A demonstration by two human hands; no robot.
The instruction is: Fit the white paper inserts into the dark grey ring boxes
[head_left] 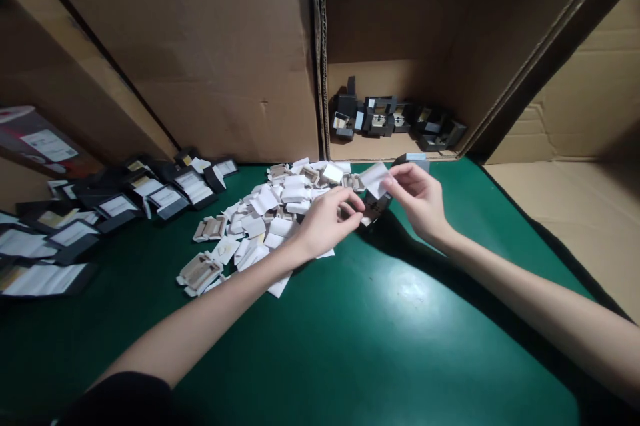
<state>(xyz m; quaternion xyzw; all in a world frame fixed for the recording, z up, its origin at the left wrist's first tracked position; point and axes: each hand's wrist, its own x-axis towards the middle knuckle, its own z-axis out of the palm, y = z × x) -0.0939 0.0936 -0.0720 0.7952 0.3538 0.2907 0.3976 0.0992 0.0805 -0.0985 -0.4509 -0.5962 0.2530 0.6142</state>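
My right hand pinches a small white paper slip between thumb and fingertips. Just below the slip sits a small black box with its light inside showing, standing on the green table. My left hand is at the box's left side, fingers loosely curled, with a gap between thumb and forefinger and nothing visible between them. Whether its fingertips touch the box is hard to see. Behind my left hand spreads a heap of white paper slips and small folded card inserts. Another dark box stands partly hidden behind my right hand.
Many open black boxes with white papers lie along the left side of the green table. A large cardboard carton on its side holds several black boxes. Cardboard walls rise at the back; a printed package is far left.
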